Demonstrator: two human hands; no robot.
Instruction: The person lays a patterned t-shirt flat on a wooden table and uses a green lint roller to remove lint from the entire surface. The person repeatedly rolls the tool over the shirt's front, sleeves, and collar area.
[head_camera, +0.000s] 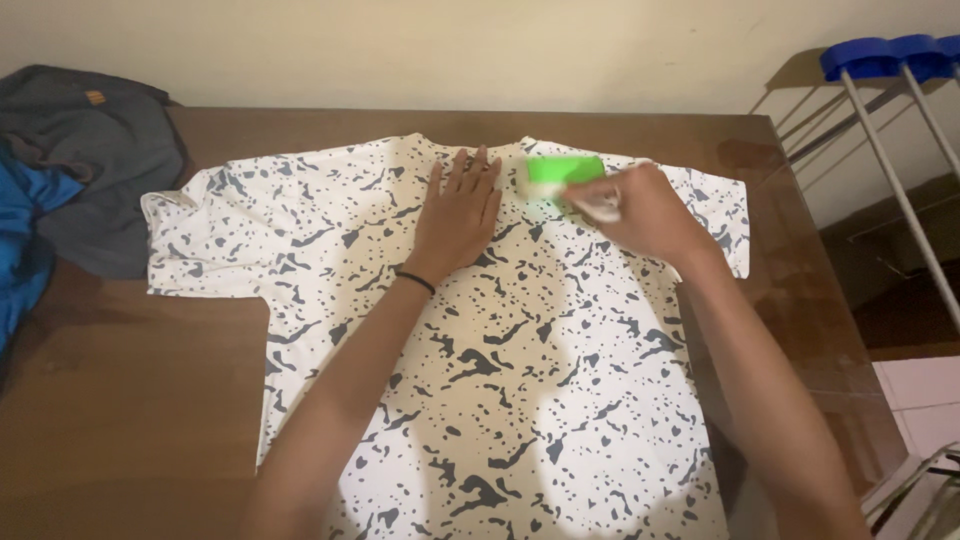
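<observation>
White T-shirt with dark grey splatter print (500, 380) spread flat on brown wooden desk (130, 400). Left hand (458, 215) pressed open, fingers spread, near collar. Right hand (640, 212) grip closed around white-handled bright green lint brush (565, 170) just right of it.

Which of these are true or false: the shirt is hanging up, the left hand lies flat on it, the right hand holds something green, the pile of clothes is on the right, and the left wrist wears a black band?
1. The spotted shirt is hanging up. False: it lies spread flat on the wooden table.
2. The left hand lies flat on the shirt. True.
3. The right hand holds a green tool. True; its fingers wrap the white handle.
4. The pile of dark and blue clothes is on the right. False: it sits at the table's left end.
5. A black band circles the left wrist. True.
</observation>
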